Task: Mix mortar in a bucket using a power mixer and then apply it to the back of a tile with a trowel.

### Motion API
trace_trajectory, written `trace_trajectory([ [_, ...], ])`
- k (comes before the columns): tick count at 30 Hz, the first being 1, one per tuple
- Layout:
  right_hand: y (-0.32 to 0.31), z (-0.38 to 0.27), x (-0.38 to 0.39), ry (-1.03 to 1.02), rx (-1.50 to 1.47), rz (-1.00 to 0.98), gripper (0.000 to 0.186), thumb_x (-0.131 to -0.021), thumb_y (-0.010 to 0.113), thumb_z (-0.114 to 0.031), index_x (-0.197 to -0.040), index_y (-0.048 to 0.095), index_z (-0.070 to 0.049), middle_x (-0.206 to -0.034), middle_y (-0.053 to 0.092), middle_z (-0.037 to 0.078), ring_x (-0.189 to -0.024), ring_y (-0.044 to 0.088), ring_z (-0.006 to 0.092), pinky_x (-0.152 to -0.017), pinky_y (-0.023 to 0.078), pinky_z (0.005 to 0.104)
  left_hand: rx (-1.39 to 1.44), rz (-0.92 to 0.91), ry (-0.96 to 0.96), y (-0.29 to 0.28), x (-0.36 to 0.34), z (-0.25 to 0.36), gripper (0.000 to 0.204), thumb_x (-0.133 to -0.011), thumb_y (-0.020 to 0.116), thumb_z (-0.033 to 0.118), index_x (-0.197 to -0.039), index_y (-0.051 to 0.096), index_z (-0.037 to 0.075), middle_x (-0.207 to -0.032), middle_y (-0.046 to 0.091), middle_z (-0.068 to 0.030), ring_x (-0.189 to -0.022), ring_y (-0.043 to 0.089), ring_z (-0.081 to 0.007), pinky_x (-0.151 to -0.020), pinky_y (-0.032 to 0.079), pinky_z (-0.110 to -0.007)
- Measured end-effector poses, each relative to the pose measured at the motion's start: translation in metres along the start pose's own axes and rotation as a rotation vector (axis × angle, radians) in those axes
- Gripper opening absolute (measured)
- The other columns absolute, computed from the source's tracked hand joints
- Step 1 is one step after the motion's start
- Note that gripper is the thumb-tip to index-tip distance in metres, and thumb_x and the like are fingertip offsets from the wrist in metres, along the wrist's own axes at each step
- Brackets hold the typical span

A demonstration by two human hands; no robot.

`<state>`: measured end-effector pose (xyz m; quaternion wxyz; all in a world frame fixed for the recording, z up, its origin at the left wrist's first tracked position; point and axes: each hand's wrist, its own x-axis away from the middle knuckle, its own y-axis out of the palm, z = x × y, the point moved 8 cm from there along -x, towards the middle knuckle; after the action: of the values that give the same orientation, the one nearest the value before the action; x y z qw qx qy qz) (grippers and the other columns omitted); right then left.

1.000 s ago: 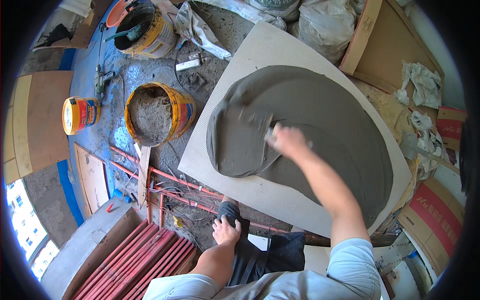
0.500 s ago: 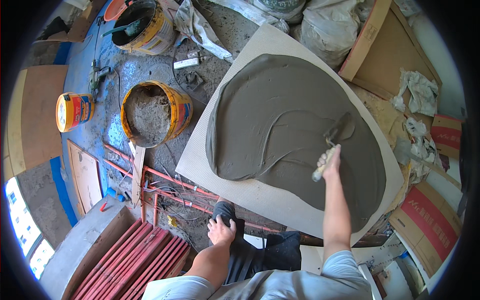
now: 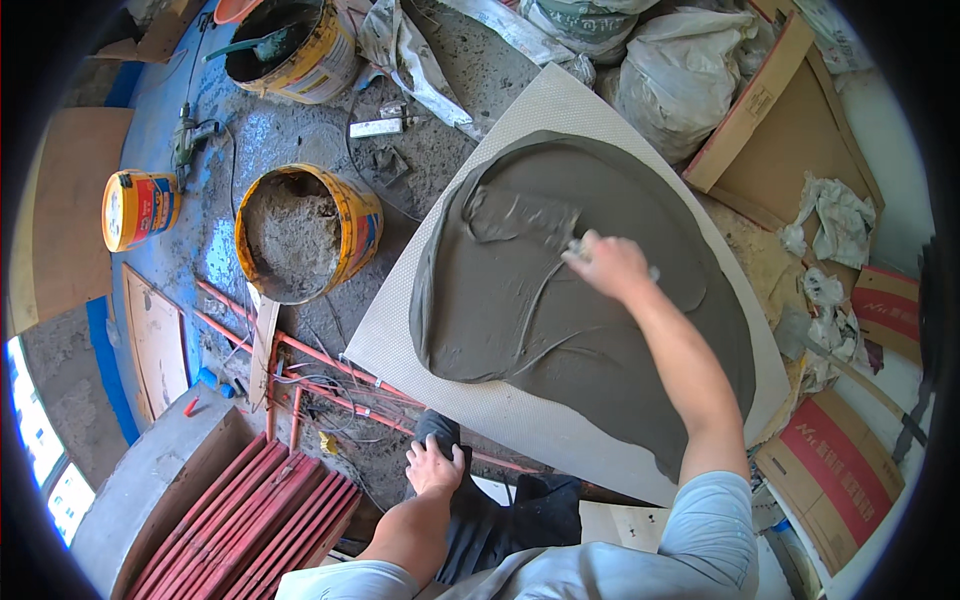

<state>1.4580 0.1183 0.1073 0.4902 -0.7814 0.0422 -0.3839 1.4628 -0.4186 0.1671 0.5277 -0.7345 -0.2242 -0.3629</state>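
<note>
While the left hand (image 3: 434, 466) rests spread on the knee (image 3: 440, 430) below the big tile (image 3: 420, 330), the right hand (image 3: 610, 265) grips a trowel (image 3: 530, 215) pressed into grey mortar (image 3: 520, 320) covering the tile; left of it stands a yellow bucket (image 3: 305, 235).

A large pale tile (image 3: 470, 400) lies flat on the floor, tilted as a diamond, one corner pointing far and its near edge close to the person's knee. Its surface is finely dotted and bare along the left and near margins. Most of it is covered by a broad, rounded layer of wet grey mortar (image 3: 520, 320), dark and smooth, with curved ridges and sweeping lines across it. A trowel (image 3: 575, 245), mostly hidden by the right hand (image 3: 612, 265) gripping it, rests on the mortar in its far part, beside a flatter, lighter smear to the left.
</note>
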Motion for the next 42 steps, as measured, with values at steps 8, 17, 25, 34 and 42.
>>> trace_trajectory([
  [8,-0.062,0.184,-0.128,0.034,-0.351,0.278,0.066,-0.103,0.06,-0.062,-0.118,0.073,0.001,-0.097,0.076,0.029,-0.092,0.076,0.0406,-0.084,0.057,0.0508,0.008,-0.061,0.057,-0.005,-0.018,0.022,0.063,-0.09,0.068,0.05,-0.136,0.063,0.008,-0.133,0.059,-0.0227,-0.126,0.058,-0.0423,-0.098,0.055,-0.055],
  [17,-0.1,0.174,-0.177,0.399,-0.83,0.137,0.063,-0.105,0.059,-0.063,-0.098,0.069,-0.001,-0.067,0.058,0.004,-0.048,0.051,0.0162,-0.041,0.037,0.0375,0.004,-0.105,0.03,-0.009,-0.029,0.012,0.063,-0.09,0.069,0.051,-0.136,0.063,0.01,-0.132,0.059,-0.0215,-0.126,0.059,-0.0414,-0.098,0.055,-0.055],
  [25,-0.039,-0.093,-0.021,-0.195,-0.361,-0.269,0.044,-0.1,0.07,-0.047,-0.116,0.06,-0.007,-0.088,0.073,0.026,-0.087,0.071,0.0499,-0.077,0.056,0.0581,0.026,-0.128,0.031,-0.016,-0.042,0.022,0.061,-0.09,0.07,0.051,-0.134,0.063,0.009,-0.13,0.059,-0.0208,-0.124,0.059,-0.0414,-0.097,0.055,-0.055],
  [34,-0.093,0.018,-0.224,-0.047,-0.267,0.218,0.046,-0.104,0.062,-0.049,-0.125,0.066,-0.008,-0.108,0.073,0.031,-0.101,0.07,0.0525,-0.086,0.056,0.0584,0.013,-0.168,0.014,-0.025,-0.046,0.018,0.062,-0.09,0.069,0.051,-0.135,0.062,0.009,-0.13,0.06,-0.021,-0.127,0.058,-0.0412,-0.098,0.055,-0.055],
  [42,-0.158,0.14,-0.281,0.342,-0.897,0.263,0.052,-0.104,0.061,-0.06,-0.123,0.066,-0.012,-0.08,0.057,0.002,-0.053,0.049,0.012,-0.047,0.042,0.0331,0.033,-0.202,0.061,-0.018,-0.051,0.022,0.064,-0.09,0.069,0.05,-0.138,0.062,0.008,-0.133,0.059,-0.0224,-0.127,0.058,-0.0414,-0.101,0.053,-0.055],
])
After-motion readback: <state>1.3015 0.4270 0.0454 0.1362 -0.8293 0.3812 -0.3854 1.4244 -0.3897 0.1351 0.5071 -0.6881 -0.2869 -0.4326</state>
